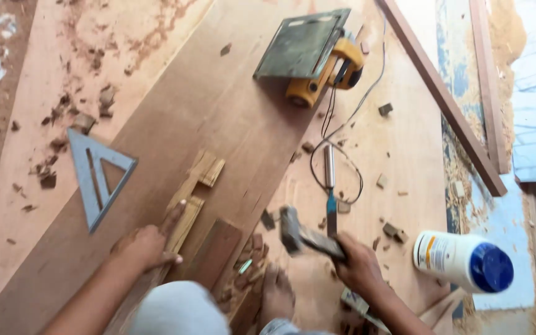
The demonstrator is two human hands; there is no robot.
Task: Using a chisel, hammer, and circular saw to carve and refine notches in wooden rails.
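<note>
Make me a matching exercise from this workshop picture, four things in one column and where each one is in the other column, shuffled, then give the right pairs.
Things:
1. grey metal triangular square
2. yellow power saw with grey base plate
3. white plastic bottle with blue cap
4. steel-headed hammer

Places:
A. lying on its side at the lower right
B. held in the right hand
C. flat on the board at the left, above the left hand
D. at the top, cord trailing down

Pairs: 1-C, 2-D, 3-A, 4-B
</note>
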